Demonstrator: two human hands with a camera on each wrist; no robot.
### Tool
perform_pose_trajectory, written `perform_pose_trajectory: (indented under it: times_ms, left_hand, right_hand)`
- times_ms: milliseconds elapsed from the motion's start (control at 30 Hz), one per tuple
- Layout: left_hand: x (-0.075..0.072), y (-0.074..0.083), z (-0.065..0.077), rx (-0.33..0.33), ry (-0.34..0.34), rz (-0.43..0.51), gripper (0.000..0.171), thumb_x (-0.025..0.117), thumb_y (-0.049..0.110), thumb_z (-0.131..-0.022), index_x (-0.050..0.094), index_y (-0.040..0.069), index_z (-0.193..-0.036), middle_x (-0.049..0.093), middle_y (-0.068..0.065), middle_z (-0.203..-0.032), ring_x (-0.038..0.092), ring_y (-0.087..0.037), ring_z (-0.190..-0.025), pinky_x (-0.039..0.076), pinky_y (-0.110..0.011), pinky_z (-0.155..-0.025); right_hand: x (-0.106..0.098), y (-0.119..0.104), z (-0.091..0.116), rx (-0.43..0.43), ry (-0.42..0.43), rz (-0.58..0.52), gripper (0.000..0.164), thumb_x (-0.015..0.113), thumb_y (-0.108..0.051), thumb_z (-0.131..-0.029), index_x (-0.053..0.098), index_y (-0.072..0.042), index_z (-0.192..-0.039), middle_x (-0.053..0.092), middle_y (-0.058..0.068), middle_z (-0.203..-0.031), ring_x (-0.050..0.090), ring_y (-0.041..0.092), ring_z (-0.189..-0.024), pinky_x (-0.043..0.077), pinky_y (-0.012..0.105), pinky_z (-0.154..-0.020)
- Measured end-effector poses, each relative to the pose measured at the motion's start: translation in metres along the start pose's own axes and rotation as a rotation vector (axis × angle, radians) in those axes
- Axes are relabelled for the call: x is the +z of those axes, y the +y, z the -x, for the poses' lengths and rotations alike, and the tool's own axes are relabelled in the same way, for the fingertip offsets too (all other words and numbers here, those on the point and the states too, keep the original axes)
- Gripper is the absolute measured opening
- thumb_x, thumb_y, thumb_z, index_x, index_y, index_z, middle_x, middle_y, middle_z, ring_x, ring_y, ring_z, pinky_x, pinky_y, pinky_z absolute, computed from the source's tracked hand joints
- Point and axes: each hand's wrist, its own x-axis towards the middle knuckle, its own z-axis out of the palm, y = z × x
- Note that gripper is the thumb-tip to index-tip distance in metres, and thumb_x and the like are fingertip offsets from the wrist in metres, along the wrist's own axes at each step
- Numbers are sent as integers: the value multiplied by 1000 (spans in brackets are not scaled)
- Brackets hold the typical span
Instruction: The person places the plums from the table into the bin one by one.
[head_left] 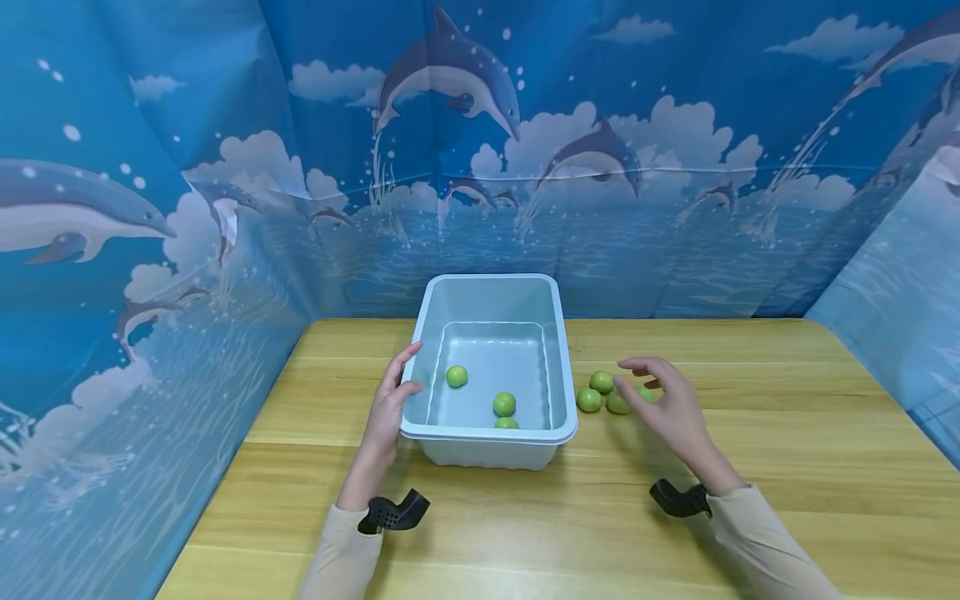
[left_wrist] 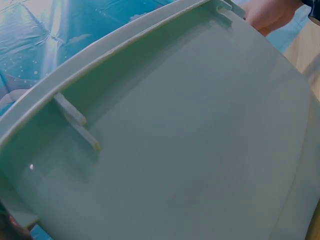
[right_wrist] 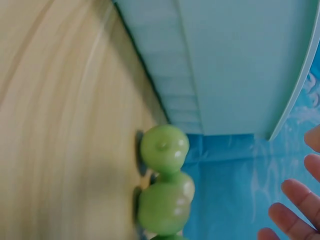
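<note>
A pale blue-grey plastic bin stands on the wooden table, with three round green limes on its floor. The left hand holds the bin's left rim, its thumb reaching over the edge. In the left wrist view the bin's side wall fills most of the picture, and that hand is mostly hidden. To the right of the bin, several more limes lie close together on the table. Just over them hovers the right hand, fingers spread and nothing in them, partly covering the rightmost limes. Its fingers also show beside the limes in the right wrist view.
Behind the table hangs a blue sheet printed with dolphins, which also runs along the left and right sides. The bin's far end stands close to this backdrop. Each wrist wears a black camera mount.
</note>
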Motion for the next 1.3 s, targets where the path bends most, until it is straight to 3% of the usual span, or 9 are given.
perform_pose_trajectory:
  times_ms: [233, 500, 767, 1033, 1300]
  left_hand:
    - [0, -1, 1, 0, 6, 1, 55, 43, 2, -91, 41, 19, -143, 14, -4, -156, 7, -22, -141, 8, -52, -109]
    - [0, -2, 1, 4, 5, 6, 56, 43, 1, -90, 40, 18, -143, 15, -4, -156, 8, -22, -141, 8, -52, -109]
    - [-1, -3, 0, 4, 4, 8, 55, 43, 3, -90, 41, 19, -143, 15, -3, -155, 8, -22, -141, 9, -53, -109]
    - [0, -2, 0, 2, 14, 12, 55, 44, 3, -90, 42, 21, -142, 18, -2, -154, 12, -23, -140, 11, -54, -107]
    - [0, -1, 2, -5, 16, 13, 55, 44, 5, -89, 43, 24, -141, 19, 0, -154, 13, -22, -139, 10, -55, -107]
  right_hand:
    - [-3, 14, 5, 32, -28, 35, 27, 69, -8, -85, 64, 1, -110, 62, 17, -110, 54, 35, -101, 41, 51, -79]
    - [-2, 29, 10, 24, -54, 63, 31, 70, -8, -84, 63, 3, -113, 61, 21, -112, 53, 38, -103, 40, 54, -81]
    - [-2, 42, 14, 88, -149, 80, 37, 68, -11, -86, 58, 2, -120, 54, 26, -122, 46, 45, -112, 33, 62, -89]
    - [-2, 48, 16, 137, -193, 70, 38, 66, -10, -88, 57, 2, -123, 51, 28, -124, 44, 47, -114, 34, 63, -88]
    - [-4, 52, 19, 134, -217, 84, 39, 66, -7, -87, 57, 4, -123, 52, 29, -123, 43, 49, -115, 32, 64, -91]
